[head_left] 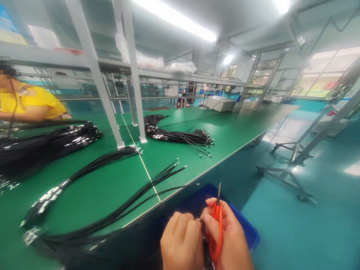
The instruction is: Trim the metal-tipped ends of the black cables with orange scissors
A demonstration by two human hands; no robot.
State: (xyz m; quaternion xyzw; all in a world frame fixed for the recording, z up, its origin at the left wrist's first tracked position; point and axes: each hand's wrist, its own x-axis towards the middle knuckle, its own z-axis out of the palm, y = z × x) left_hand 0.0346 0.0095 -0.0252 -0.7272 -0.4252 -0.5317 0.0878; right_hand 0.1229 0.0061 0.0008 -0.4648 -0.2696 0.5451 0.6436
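My right hand [232,232] is closed round scissors [218,236] with orange handles, their blades pointing up and away from me. Beside it, my left hand [182,240] is closed in a fist, fingers curled on a black cable [206,249] that shows between the two hands. The cable's far end is hidden by my fingers. Left of my hands, a loose bundle of black cables [126,206] with pale tips curves over the green table [90,195] and hangs past its near edge. Below and behind my hands is a blue bin [250,234].
A thick pile of black cables [50,146] lies at the left, near a person in a yellow top [42,101]. Another cable bundle [180,135] rests beyond the white shelf posts [135,75]. A wheeled metal rack [289,168] stands on the right.
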